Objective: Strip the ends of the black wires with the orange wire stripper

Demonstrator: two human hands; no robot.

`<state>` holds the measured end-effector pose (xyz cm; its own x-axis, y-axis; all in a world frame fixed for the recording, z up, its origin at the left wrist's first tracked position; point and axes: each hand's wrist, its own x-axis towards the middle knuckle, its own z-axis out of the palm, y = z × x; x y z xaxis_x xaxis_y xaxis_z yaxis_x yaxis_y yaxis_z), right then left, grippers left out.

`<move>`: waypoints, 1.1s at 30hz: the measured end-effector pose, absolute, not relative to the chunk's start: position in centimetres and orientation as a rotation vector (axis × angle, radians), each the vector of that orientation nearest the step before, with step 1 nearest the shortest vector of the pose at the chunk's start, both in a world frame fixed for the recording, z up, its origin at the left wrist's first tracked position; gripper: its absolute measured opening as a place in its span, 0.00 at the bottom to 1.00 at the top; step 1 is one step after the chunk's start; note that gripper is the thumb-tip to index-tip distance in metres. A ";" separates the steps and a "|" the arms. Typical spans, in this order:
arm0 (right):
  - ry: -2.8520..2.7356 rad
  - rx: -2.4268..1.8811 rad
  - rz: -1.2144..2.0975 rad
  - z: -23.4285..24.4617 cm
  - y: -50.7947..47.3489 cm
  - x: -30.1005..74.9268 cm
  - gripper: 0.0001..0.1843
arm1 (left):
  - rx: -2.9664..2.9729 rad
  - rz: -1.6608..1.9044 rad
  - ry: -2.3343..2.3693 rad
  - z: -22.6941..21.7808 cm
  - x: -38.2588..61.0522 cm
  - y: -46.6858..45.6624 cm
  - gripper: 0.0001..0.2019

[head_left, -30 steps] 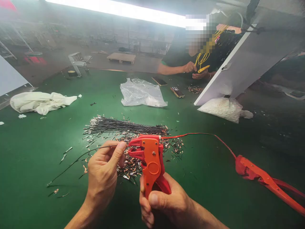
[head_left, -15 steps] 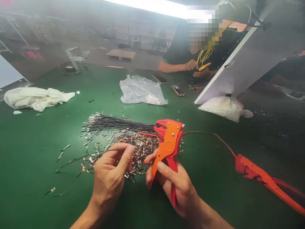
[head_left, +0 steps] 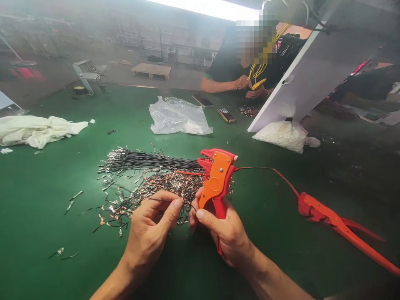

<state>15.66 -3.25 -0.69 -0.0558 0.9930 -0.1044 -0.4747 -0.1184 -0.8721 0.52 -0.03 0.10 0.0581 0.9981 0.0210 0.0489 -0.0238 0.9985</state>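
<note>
My right hand point(head_left: 224, 233) grips the handles of an orange-and-red wire stripper point(head_left: 216, 177), held upright with its jaws pointing left. My left hand point(head_left: 153, 227) pinches a thin black wire point(head_left: 158, 200) between thumb and forefinger, close to the right hand's fingertips. Just beyond both hands lies a heap of small metal terminals and wire offcuts point(head_left: 162, 187). A bundle of black wires point(head_left: 146, 160) lies behind the heap on the green table point(head_left: 46, 216).
A second red tool point(head_left: 331, 221) with a red wire lies at the right. A clear plastic bag point(head_left: 178, 116), white cloth point(head_left: 37, 129), a white bag point(head_left: 283, 135) and two phones sit farther back. Another person works with yellow wires across the table, beside a slanted white board point(head_left: 312, 71).
The stripper swung away from the wire, from in front of my left hand to upright at the right. My left hand kept the black wire and drew nearer to the right hand.
</note>
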 end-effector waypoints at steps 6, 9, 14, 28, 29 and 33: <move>-0.820 -0.926 1.505 -0.9 -3.2 15.4 0.15 | 1.348 1.144 1.201 0.1 0.2 -0.1 0.12; -0.837 -0.920 1.508 -1.0 -3.4 15.3 0.15 | 1.422 1.174 1.179 0.3 0.4 -0.1 0.14; -0.839 -0.902 1.519 -1.0 -3.5 15.0 0.14 | 1.472 1.193 1.170 0.5 0.3 0.0 0.15; -0.798 -0.898 1.517 -1.1 -3.4 15.2 0.14 | 1.537 1.169 1.161 0.3 0.1 0.3 0.17; -0.805 -0.899 1.513 -1.1 -3.4 15.2 0.14 | 1.536 1.164 1.157 0.3 0.0 0.3 0.17; -0.839 -0.885 1.504 -0.8 -3.5 15.2 0.14 | 1.566 1.151 1.164 0.3 0.0 0.2 0.16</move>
